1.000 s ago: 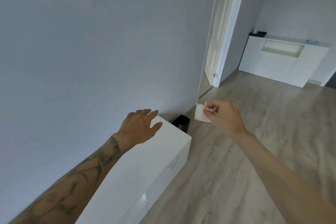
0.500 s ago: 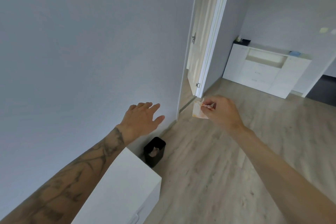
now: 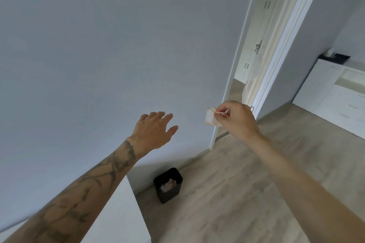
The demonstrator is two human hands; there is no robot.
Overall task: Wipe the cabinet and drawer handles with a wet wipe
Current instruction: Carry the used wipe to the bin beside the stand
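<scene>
**Fingers.** The right hand [image 3: 237, 118] pinches the wet wipe [image 3: 211, 119] by its upper edge between thumb and fingers [image 3: 222, 109]. The wipe is folded small and hangs just below and left of them, with orange-brown staining along its edges. The left hand [image 3: 154, 130] holds nothing; its fingers [image 3: 158, 114] are straight and spread wide in the air in front of the grey wall [image 3: 98, 45].

**Change noted.** Over the last second the view has lifted and moved forward.
- The low white cabinet [image 3: 126, 213] lay directly under the left fingers. Now only a corner of it shows, well below and behind them, and its drawer handle is out of sight.
- The black bin [image 3: 167, 185] had been just visible past the cabinet end. It now stands in full view on the floor [image 3: 237, 193], below and between the two sets of fingers, with crumpled material inside.
- Neither hand has altered its hold or its spread.

**Assessment.** Work on the low cabinet appears finished. The soiled wipe and the bin below the fingers suggest it is about to be discarded. It could equally be carried on to the white sideboard [image 3: 335, 94], far right of the right fingers. The pictures do not settle which.
</scene>
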